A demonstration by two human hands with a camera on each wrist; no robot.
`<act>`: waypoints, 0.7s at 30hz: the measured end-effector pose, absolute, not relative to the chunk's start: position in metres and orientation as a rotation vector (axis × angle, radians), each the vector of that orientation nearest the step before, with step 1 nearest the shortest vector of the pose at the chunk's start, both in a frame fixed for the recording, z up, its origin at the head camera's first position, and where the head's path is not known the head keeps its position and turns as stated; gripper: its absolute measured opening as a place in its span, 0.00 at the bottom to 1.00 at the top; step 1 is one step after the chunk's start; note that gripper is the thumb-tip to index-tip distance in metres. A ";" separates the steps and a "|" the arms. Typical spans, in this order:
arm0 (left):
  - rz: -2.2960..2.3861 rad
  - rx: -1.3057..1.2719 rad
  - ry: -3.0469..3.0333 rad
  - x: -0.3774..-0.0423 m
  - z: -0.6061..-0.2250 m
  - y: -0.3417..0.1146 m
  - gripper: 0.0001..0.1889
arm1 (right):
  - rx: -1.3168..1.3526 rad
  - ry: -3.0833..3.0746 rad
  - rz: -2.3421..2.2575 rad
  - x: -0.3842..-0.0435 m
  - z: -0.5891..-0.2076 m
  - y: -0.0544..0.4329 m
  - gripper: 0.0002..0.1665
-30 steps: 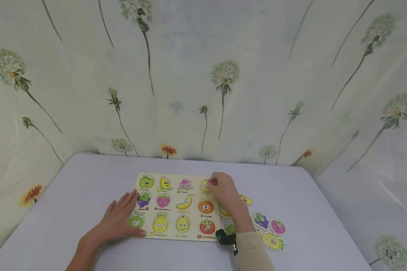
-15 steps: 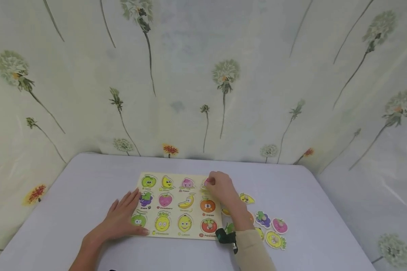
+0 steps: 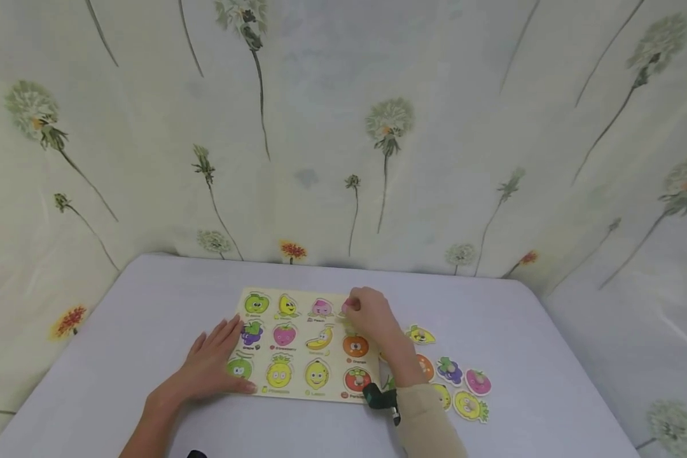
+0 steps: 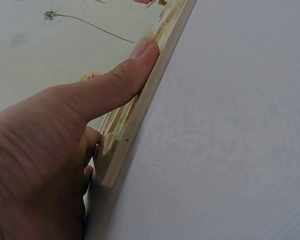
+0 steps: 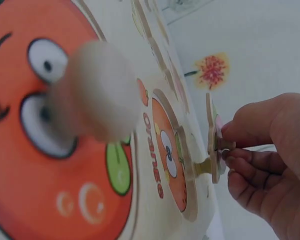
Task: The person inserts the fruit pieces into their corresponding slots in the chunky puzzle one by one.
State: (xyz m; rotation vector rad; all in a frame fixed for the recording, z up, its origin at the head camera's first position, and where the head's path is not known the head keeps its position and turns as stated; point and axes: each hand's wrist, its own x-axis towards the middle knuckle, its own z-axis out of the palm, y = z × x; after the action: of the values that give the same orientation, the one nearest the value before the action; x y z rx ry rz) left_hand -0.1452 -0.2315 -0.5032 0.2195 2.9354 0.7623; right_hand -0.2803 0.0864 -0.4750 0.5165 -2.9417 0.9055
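A cream fruit puzzle board (image 3: 298, 380) with printed fruit faces lies on the table. My left hand (image 3: 208, 366) rests at its left side, fingers straight along the edge, thumb (image 4: 125, 82) pressing on the board near its front edge. Above the board's upper right, my right hand (image 3: 372, 315) pinches a pink peach puzzle piece (image 5: 213, 140) by its small wooden knob. In the right wrist view the piece stands on edge, clear of the board face. A red persimmon piece (image 3: 357, 380) with a knob sits in the lower right slot.
Right of the board lie several loose knobbed pieces: grapes (image 3: 449, 370), a strawberry (image 3: 478, 381), a pineapple (image 3: 469, 406) and a yellow piece (image 3: 420, 334). My right forearm partly covers others. A floral curtain (image 3: 309, 210) hangs behind the white table (image 3: 194, 289).
My right hand has shifted slightly left across the board with the peach piece. The left hand stays at the board's edge. The head view has drifted a little.
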 end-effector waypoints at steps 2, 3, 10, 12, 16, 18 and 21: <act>0.758 0.215 2.939 -0.146 -0.503 -0.231 0.70 | 0.543 -2.927 0.892 -0.281 -0.473 0.085 0.06; 0.754 0.213 2.940 -0.147 -0.503 -0.231 0.70 | 0.549 -2.923 0.885 -0.282 -0.473 0.085 0.06; 0.750 0.201 2.938 -0.147 -0.502 -0.231 0.70 | 0.547 -2.937 0.860 -0.285 -0.473 0.080 0.06; 0.757 0.204 2.938 -0.147 -0.501 -0.231 0.70 | 0.559 -2.936 0.863 -0.285 -0.474 0.078 0.05; 0.777 0.210 2.935 -0.146 -0.500 -0.232 0.69 | 0.586 -2.918 0.860 -0.283 -0.473 0.076 0.04; 0.784 0.210 2.932 -0.145 -0.500 -0.232 0.69 | 0.594 -2.915 0.869 -0.282 -0.473 0.074 0.04; 0.780 0.208 2.930 -0.145 -0.501 -0.231 0.70 | 0.615 -2.910 0.868 -0.282 -0.474 0.072 0.04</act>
State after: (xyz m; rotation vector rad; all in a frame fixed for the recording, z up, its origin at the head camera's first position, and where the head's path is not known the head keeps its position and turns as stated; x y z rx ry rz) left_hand -0.1452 -0.2313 -0.5011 0.2079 2.9298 0.7802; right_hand -0.2816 0.0715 -0.4737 0.6151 -2.9102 0.8678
